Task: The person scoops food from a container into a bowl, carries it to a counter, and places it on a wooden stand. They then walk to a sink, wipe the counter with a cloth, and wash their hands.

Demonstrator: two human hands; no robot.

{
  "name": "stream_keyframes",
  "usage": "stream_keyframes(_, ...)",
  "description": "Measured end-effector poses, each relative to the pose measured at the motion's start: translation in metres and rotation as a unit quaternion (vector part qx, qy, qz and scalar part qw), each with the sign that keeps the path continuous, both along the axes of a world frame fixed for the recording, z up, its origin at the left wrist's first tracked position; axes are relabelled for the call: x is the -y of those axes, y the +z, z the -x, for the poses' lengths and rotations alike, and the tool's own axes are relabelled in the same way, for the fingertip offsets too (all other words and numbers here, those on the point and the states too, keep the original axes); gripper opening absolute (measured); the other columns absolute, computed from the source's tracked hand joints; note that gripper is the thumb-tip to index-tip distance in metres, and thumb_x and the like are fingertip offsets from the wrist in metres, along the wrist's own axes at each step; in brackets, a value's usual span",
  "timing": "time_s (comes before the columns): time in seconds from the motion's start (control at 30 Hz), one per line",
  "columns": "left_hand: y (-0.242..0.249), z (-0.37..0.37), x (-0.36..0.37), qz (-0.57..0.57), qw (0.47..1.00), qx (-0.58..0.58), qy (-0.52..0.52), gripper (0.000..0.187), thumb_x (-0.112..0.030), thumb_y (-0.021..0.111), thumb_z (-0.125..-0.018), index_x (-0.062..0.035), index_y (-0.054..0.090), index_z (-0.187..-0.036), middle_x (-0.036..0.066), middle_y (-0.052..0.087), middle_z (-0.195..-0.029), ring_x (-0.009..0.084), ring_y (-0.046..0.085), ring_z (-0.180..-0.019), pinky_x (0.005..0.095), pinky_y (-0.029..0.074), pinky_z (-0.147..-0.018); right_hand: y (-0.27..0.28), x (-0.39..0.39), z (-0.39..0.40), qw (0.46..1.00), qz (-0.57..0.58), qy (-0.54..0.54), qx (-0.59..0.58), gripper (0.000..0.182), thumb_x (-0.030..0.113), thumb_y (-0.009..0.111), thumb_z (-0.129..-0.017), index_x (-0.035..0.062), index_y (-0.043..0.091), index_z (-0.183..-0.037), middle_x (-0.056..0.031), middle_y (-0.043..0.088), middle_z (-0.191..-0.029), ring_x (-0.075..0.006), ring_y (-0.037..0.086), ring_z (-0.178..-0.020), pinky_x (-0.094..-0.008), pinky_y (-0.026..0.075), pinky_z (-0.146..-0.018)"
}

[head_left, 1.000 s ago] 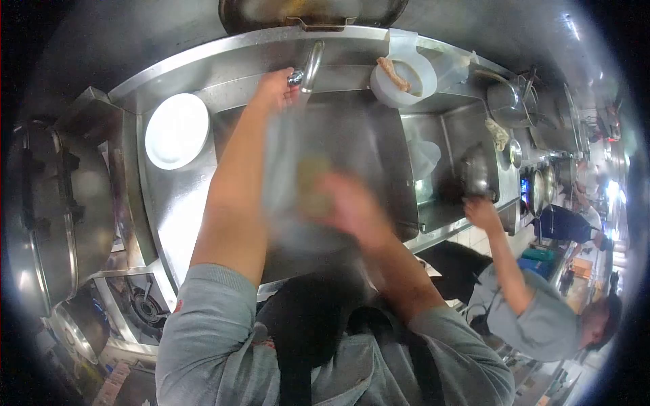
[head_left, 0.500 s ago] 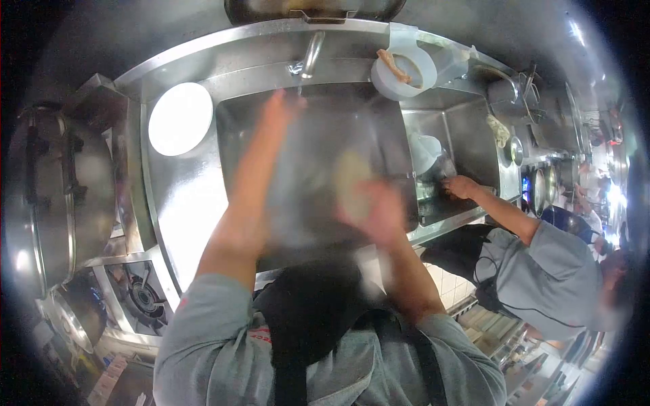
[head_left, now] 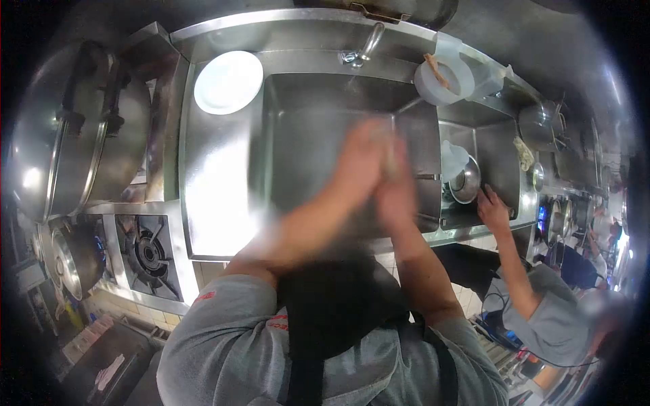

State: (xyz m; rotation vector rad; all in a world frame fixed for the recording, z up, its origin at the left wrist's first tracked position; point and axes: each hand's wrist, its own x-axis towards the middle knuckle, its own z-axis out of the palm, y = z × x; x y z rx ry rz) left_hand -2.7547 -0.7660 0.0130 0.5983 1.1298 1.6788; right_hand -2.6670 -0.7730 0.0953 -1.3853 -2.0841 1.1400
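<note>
Over the large steel sink (head_left: 305,101), my left hand (head_left: 362,152) and my right hand (head_left: 396,193) meet, both smeared by motion. A pale, blurred object seems to lie between them; its shape and which hand grips it cannot be made out. Behind my hands, the faucet (head_left: 371,42) rises from the sink's back edge. To the left, a white round plate (head_left: 229,82) lies on the steel drainboard (head_left: 213,176).
A white container (head_left: 457,84) with a brown item stands at the back right. In the adjoining sink (head_left: 497,135) are a metal bowl (head_left: 466,181) and a co-worker's hand (head_left: 494,211). A gas burner (head_left: 147,254) and large pans (head_left: 68,135) are at the left.
My left hand has moved from near the faucet to my right hand, and the two now meet. The view has shifted. A metal bowl now shows in the adjoining sink.
</note>
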Motion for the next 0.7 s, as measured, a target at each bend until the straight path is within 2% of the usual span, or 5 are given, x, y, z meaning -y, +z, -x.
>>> stream_keyframes(0.17,-0.019,-0.008,0.006,-0.027,0.935,-0.354,-0.015,0.016,-0.015,0.047,-0.092,-0.0043,0.057,-0.098,0.002,0.051,-0.067,0.0100,0.048,-0.055,0.0241,0.042,-0.051,-0.018,0.015,-0.013,0.998,0.065,-0.001,0.001,0.036,0.017,0.057,-0.078,-0.0014,0.050,-0.108,-0.0220,0.059,-0.101,-0.0358,0.057,-0.097,-0.0401,0.044,-0.083)
stream_keyframes(0.3,0.001,-0.022,0.025,0.128,0.974,-0.155,-0.104,0.023,-0.021,0.046,-0.092,-0.0025,0.059,-0.091,0.005,0.053,-0.066,0.0135,0.050,-0.057,0.0285,0.042,-0.052,-0.068,0.030,-0.036,0.997,0.006,0.064,0.040,0.035,0.021,0.057,-0.078,0.0007,0.054,-0.107,-0.0217,0.061,-0.098,-0.0376,0.058,-0.094,-0.0444,0.045,-0.081)
stream_keyframes(0.43,0.009,-0.030,0.048,0.127,0.915,-0.357,-0.135,0.036,-0.031,0.046,-0.088,0.0019,0.059,-0.082,0.015,0.059,-0.073,0.0273,0.056,-0.071,0.0384,0.043,-0.066,-0.112,0.047,-0.052,0.946,0.026,0.163,0.278,0.037,0.025,0.056,-0.079,0.0016,0.054,-0.107,-0.0225,0.061,-0.100,-0.0393,0.058,-0.094,-0.0470,0.045,-0.081)
stream_keyframes(0.5,0.025,-0.018,0.046,0.211,0.891,-0.318,-0.247,0.035,-0.031,0.046,-0.088,0.0012,0.059,-0.084,0.014,0.059,-0.074,0.0274,0.057,-0.071,0.0378,0.044,-0.068,-0.094,0.052,-0.048,0.947,-0.024,0.188,0.259,0.041,0.029,0.057,-0.079,0.0001,0.054,-0.109,-0.0248,0.060,-0.101,-0.0382,0.057,-0.096,-0.0458,0.045,-0.081)
stream_keyframes(0.7,0.004,0.051,0.099,0.114,0.918,-0.361,-0.115,0.020,-0.023,0.054,-0.086,-0.0048,0.056,-0.092,0.006,0.056,-0.070,0.0140,0.053,-0.060,0.0293,0.044,-0.051,-0.049,0.020,-0.037,0.938,0.240,0.221,0.115,0.057,0.040,0.061,-0.081,0.0060,0.044,-0.123,-0.0144,0.060,-0.106,-0.0242,0.061,-0.087,-0.0334,0.050,-0.068)
